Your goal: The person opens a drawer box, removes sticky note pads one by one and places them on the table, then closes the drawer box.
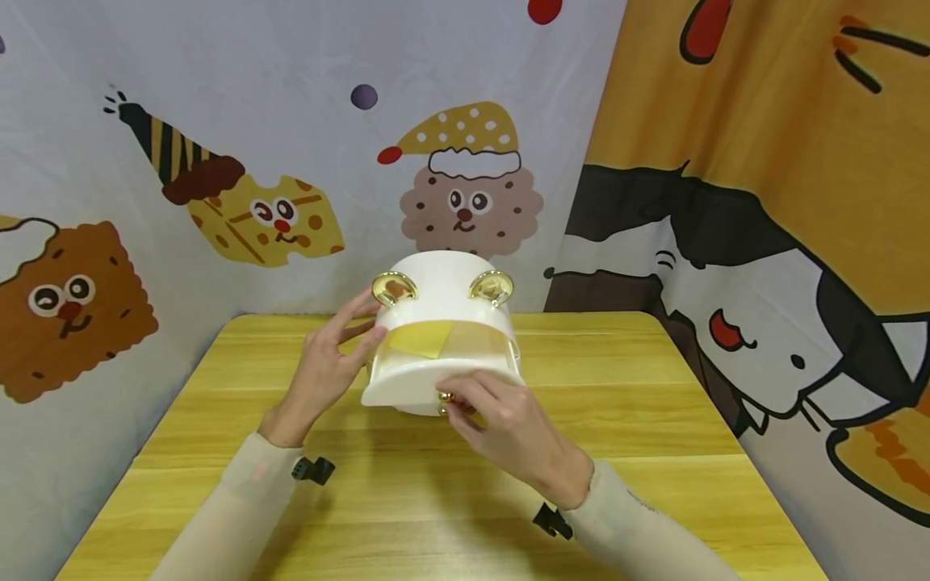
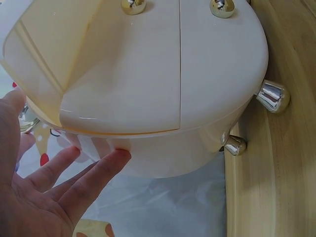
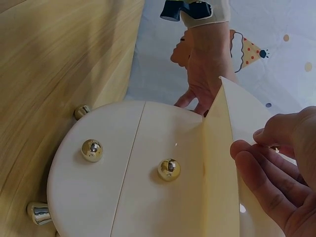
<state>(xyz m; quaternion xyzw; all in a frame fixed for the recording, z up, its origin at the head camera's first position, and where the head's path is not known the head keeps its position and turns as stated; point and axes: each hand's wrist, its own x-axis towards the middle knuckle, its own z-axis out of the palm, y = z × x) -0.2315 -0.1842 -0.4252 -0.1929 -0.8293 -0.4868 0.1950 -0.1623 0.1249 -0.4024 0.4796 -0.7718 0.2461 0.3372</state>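
The rounded white box (image 1: 441, 270) has 2 gold ears (image 1: 492, 287), its flap (image 1: 407, 383) tipped out. The right hand (image 1: 512, 424) pinches a knob (image 1: 446, 397); the left hand (image 1: 327, 367), fingers spread, touches the side.

On my right wrist feed, the right hand (image 3: 281, 173) pinches a gold knob (image 3: 275, 148) on the open flap (image 3: 220, 182) of a white box (image 3: 98, 185); beyond, I see the left hand (image 3: 207, 74).
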